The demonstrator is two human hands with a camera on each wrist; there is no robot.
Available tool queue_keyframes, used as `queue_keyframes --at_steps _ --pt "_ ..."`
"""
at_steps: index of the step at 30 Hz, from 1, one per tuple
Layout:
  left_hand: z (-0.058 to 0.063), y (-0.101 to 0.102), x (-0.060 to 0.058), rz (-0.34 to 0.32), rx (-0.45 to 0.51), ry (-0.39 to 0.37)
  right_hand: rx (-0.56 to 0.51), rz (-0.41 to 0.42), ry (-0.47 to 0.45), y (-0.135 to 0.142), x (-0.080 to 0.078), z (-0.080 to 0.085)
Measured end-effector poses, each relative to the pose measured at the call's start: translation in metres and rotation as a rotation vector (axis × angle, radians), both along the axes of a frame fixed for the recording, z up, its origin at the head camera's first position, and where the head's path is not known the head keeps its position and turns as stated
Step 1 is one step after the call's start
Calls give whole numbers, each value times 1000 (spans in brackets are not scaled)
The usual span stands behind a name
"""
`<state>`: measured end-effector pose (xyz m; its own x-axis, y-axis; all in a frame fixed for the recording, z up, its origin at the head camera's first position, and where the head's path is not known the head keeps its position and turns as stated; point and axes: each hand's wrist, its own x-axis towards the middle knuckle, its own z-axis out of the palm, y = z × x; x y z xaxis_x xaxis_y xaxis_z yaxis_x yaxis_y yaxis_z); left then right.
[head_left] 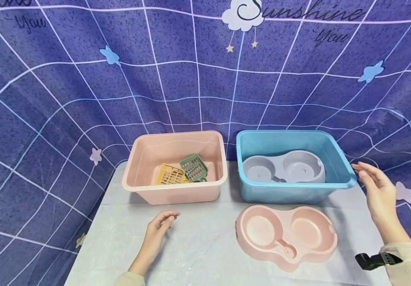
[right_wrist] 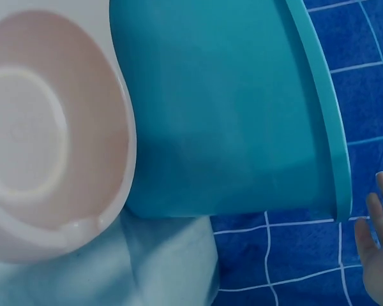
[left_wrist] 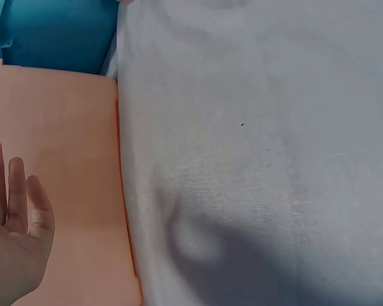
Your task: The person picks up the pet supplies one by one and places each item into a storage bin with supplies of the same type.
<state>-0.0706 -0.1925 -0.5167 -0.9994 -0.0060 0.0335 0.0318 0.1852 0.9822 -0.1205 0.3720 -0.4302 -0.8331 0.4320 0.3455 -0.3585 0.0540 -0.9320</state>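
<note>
My left hand (head_left: 158,230) hovers over the table in front of the pink bin (head_left: 176,194), fingers relaxed and holding nothing. Inside that bin lie a yellow slotted litter scoop (head_left: 170,174) and a green one (head_left: 194,167). At the right end of the blue bin (head_left: 284,193) is my right hand (head_left: 378,190), its fingers loosely extended near the rim; whether they touch it I cannot tell. A grey double pet bowl (head_left: 280,167) sits in the blue bin. On the table before it lies a pink double pet bowl (head_left: 287,238), also large in the right wrist view.
A pale cloth covers the table (head_left: 198,246). Behind and at both sides hangs a blue curtain (head_left: 176,79) with a grid and star print. The two bins stand side by side at the back, a narrow gap between them. A black strap (head_left: 378,260) is at the right sleeve.
</note>
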Motion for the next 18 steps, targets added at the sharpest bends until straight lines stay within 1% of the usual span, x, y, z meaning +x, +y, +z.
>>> queue_keyframes --at_steps 3,5,10,14,18 --pt "0 1 0 2 1 -6 0 11 -8 5 -3 -5" --pt "0 2 0 3 8 -9 31 2 -39 8 -5 -8" --pt "-3 5 1 -2 24 -20 183 -39 -181 17 -7 -19" --pt "-4 7 2 -8 27 -32 280 -62 -270 20 -6 -27" --pt "-6 9 3 -14 29 -49 322 -70 -329 22 -7 -34"
